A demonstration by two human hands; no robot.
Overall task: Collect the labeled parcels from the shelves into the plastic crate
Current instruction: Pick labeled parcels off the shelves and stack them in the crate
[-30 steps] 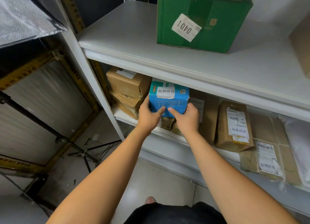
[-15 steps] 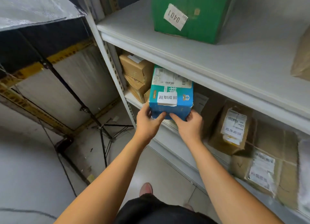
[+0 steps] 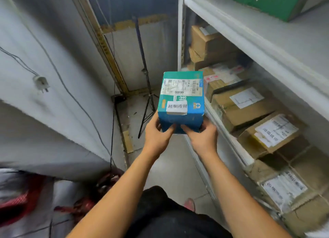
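Note:
A blue and teal parcel (image 3: pixel 181 99) with a shipping label and a white sticker is held out in the air in front of me, clear of the shelves. My left hand (image 3: pixel 156 132) grips its lower left corner and my right hand (image 3: pixel 201 136) grips its lower right corner, thumbs on the near face. Brown labeled parcels (image 3: pixel 240 106) lie in a row on the lower shelf (image 3: pixel 229 139) to the right. A red plastic crate (image 3: pixel 16 204) shows blurred at the bottom left.
A green box (image 3: pixel 274 2) stands on the upper shelf (image 3: pixel 267 42) at top right. A black tripod (image 3: pixel 147 88) stands on the floor ahead, beyond the parcel. A grey wall panel with hanging cables and a plug (image 3: pixel 41 83) fills the left side.
The parcel has come off the lower shelf and moved left, away from the rack, held in both hands. My view has swung left, bringing the red crate into sight.

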